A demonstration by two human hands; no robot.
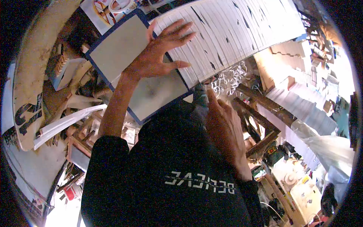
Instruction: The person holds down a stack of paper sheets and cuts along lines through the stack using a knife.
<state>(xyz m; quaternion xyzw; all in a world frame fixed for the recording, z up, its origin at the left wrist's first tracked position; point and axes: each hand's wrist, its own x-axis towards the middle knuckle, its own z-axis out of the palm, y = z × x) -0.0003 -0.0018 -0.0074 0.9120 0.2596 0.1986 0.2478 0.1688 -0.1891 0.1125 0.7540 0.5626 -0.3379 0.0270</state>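
A flat grey-beige panel with a dark blue border (113, 49) lies beneath my left hand (162, 49). That hand has its fingers spread, reaching past the panel's edge over a long row of white, closely layered strips (227, 34) with small dark gaps between them. Nothing shows in its grasp. My right hand (223, 117) is at the near edge of the row, just right of the panel's corner, its fingers drawn together around something small and dark that I cannot make out. Curly white paper shreds (230, 79) lie beyond its fingertips.
Dark wooden bars (261, 102) stand right of my right hand. Farther right are tall stacks of paper (302, 106) and clear plastic sheeting (325, 147). A curved board with black lettering (28, 94) and a long white strip (68, 121) are at the left.
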